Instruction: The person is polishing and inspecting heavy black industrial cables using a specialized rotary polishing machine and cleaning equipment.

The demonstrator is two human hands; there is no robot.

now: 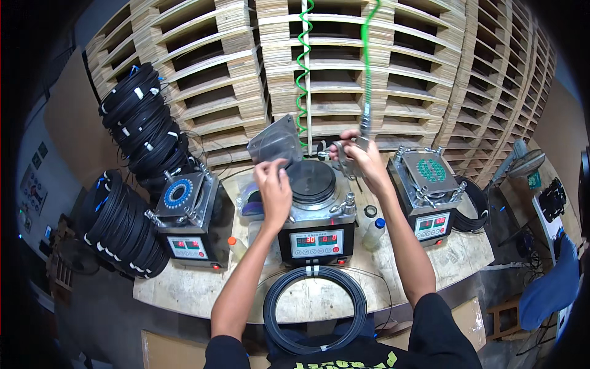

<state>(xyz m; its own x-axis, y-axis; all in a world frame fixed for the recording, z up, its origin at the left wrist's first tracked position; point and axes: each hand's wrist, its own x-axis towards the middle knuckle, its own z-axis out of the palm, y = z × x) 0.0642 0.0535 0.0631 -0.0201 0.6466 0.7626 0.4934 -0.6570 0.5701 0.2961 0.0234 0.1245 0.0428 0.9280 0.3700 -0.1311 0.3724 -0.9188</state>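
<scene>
My left hand (pixel 272 187) is closed at the lower edge of a tilted grey square plate (pixel 273 140), just left of the middle polishing machine's round dark platen (pixel 311 180). The fingertips partly hide where they meet the plate. My right hand (pixel 362 161) is wrapped round a metal air blow gun (pixel 349 158), raised right of the platen. A green coiled air hose (pixel 367 67) runs up from the gun. Below the platen is the middle machine's control panel (pixel 316 243) with red lit digits. A coil of black cable (pixel 270 307) lies at the table's front edge, near my body.
Similar machines stand at left (pixel 187 246) and right (pixel 433 224), each with a clamped fixture plate. Small bottles (pixel 373 235) flank the middle machine. Stacked black cable coils (pixel 126 227) rise at far left. Wooden pallets (pixel 344 55) wall the back. A fan (pixel 525 163) is at right.
</scene>
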